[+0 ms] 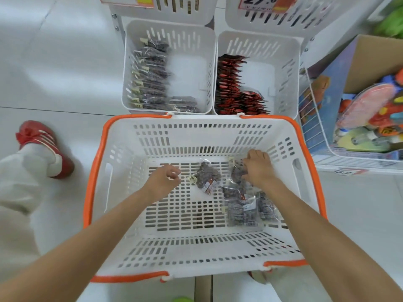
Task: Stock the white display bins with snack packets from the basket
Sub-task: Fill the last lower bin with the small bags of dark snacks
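Lying slantwise, lone packet [207, 176] is found just right of left hand [164, 178], curled and empty; pile [242, 205] is gripped by right hand [258, 168].

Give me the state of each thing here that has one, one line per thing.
basket, nearly empty, a few packets left
lone packet, flat on the basket floor
packet pile, flat, overlapping
left hand, fingers curled beside the lone packet, contact unclear
right hand, gripping the far packet
left bin, part filled, right side bare
right bin, part filled, right side bare
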### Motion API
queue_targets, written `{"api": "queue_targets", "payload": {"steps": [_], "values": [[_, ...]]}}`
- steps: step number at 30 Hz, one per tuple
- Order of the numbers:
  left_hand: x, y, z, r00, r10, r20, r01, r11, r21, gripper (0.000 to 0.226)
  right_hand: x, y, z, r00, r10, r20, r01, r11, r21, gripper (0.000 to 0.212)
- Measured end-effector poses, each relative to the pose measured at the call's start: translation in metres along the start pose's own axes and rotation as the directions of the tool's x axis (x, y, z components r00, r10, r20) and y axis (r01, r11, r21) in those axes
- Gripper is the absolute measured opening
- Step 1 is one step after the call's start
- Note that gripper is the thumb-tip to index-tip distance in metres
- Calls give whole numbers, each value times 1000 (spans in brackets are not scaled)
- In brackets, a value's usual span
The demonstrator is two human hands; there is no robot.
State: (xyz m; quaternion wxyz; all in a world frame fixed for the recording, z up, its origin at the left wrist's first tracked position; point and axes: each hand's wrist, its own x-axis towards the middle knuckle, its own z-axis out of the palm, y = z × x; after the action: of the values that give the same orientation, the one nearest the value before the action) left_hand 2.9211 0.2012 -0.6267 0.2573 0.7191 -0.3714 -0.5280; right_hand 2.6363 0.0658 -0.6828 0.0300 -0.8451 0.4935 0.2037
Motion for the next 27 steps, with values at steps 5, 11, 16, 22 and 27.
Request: {"api": "queue_targets", "payload": {"steps": [5,11,16,22,27], "values": [[0,-8,13,999,-18,40,19,1000,-22,18,-13,-16,-25,998,61,-31,-46,932,361,39],[-2,2,12,984,-97,151,133,959,-250,55,-23,-72,-76,986,-9,164,-157,252,955,44],[-1,-8,-5,980,-185,78,198,819,-538,11,3,-105,-73,969,-142,204,-163,261,951,44],[-7,-31,-35,986,-169,-5,143,849,-509,21,34,-131,2,986,-66,152,-1,916,402,70],[-4,-36,-40,976,-211,-62,149,843,-516,34,21,-125,21,965,-30,259,-111,850,515,57]]}}
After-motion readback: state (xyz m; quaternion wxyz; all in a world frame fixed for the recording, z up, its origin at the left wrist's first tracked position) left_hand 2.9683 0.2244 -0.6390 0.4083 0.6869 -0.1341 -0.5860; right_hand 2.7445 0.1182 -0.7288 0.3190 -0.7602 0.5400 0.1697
